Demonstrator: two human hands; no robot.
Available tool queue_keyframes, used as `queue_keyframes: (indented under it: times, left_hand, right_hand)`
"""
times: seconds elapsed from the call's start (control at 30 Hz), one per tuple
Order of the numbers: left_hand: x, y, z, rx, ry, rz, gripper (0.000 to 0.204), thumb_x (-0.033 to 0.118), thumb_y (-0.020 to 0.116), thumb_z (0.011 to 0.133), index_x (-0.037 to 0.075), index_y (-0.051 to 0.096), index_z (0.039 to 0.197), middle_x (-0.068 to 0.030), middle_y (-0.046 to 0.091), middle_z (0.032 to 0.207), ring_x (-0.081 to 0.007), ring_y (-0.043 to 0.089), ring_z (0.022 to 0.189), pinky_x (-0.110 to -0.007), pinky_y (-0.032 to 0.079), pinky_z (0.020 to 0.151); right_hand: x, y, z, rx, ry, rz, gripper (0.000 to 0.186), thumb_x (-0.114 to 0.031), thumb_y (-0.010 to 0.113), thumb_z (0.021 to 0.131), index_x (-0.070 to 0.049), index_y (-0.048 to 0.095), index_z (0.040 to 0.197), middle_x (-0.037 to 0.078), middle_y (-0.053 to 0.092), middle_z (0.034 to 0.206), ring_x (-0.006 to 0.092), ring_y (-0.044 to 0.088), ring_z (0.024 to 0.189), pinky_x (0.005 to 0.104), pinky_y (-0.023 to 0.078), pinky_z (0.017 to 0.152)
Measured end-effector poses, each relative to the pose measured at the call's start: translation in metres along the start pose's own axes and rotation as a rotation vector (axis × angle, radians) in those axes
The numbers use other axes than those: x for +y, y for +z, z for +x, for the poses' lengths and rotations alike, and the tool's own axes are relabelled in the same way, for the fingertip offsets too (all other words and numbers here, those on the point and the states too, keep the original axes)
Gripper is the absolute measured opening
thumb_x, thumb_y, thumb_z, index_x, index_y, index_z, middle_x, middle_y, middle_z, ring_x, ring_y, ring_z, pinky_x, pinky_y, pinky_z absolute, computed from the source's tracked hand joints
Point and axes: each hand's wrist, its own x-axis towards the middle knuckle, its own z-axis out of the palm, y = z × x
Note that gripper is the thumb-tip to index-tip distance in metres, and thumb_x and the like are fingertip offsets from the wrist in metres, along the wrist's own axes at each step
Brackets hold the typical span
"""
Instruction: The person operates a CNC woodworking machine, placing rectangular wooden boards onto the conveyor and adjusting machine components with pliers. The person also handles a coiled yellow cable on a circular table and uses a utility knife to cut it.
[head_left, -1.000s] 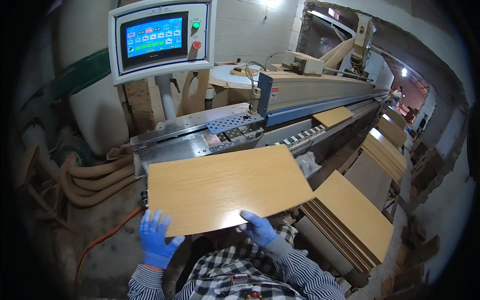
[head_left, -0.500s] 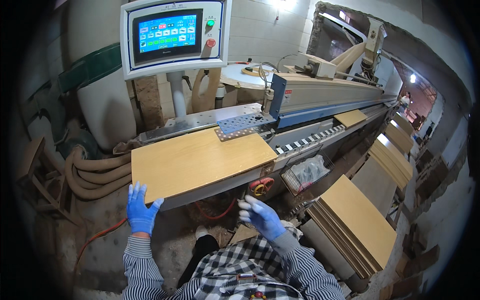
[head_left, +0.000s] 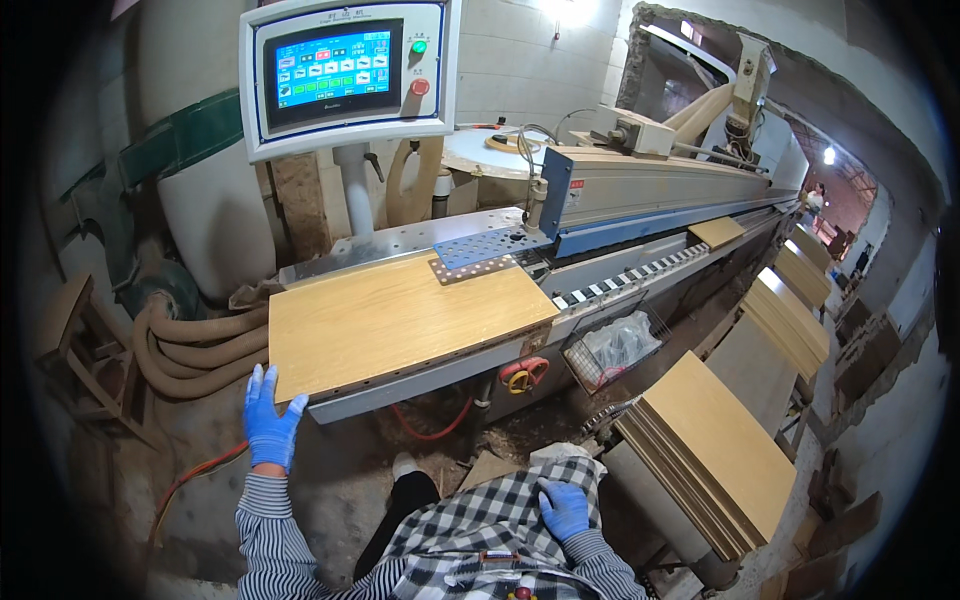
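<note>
A wide, wood-coloured panel (head_left: pixel 410 325) lies flat on the near end of a long machine's bed. Its far right corner sits beneath a blue perforated plate (head_left: pixel 485 245). My left hand (head_left: pixel 270 418), in a blue glove, is at the panel's near left corner, fingers spread along the left edge and thumb by the near edge. It looks to be touching the corner without gripping it. My right hand (head_left: pixel 564 510), also blue-gloved, rests low against my checked apron (head_left: pixel 490 505). Its fingers lie loosely over the cloth, with nothing visible in them.
A control screen (head_left: pixel 332 70) with green and red buttons stands beyond the panel. A smaller panel (head_left: pixel 716 233) lies farther along the machine's striped track (head_left: pixel 630 272). Stacked panels (head_left: pixel 715 440) sit at my right. A wire basket (head_left: pixel 618 348) and red-handled scissors (head_left: pixel 524 375) hang below the bed.
The near panel has slid slightly right, and the smaller one has travelled farther along the track. My right hand has dropped from beside the bed to my apron; the left stays at the corner.
</note>
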Motion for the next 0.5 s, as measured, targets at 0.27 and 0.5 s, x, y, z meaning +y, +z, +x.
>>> queue_keyframes:
  times: [0.27,0.5]
  left_hand:
    - [-0.023,-0.001,-0.006,0.031,0.007,-0.239,0.050,0.013,0.069,0.079,0.001,0.054,0.126,-0.0150,0.051,0.134,-0.0272,0.047,0.124,-0.037,0.034,0.106]
    - [-0.020,-0.001,-0.005,0.025,0.004,-0.300,0.049,0.009,0.068,0.080,0.000,0.054,0.126,-0.0147,0.051,0.134,-0.0253,0.048,0.123,-0.035,0.036,0.105]
  right_hand:
    - [-0.001,-0.001,0.001,-0.012,-0.010,-0.001,0.028,-0.021,0.054,0.085,-0.008,0.063,0.108,0.014,0.065,0.094,0.0310,0.060,0.087,0.0424,0.045,0.081]
    - [0.003,0.002,0.000,-0.029,-0.008,-0.032,0.028,-0.021,0.054,0.085,-0.008,0.063,0.108,0.013,0.065,0.095,0.0308,0.060,0.087,0.0419,0.045,0.081]
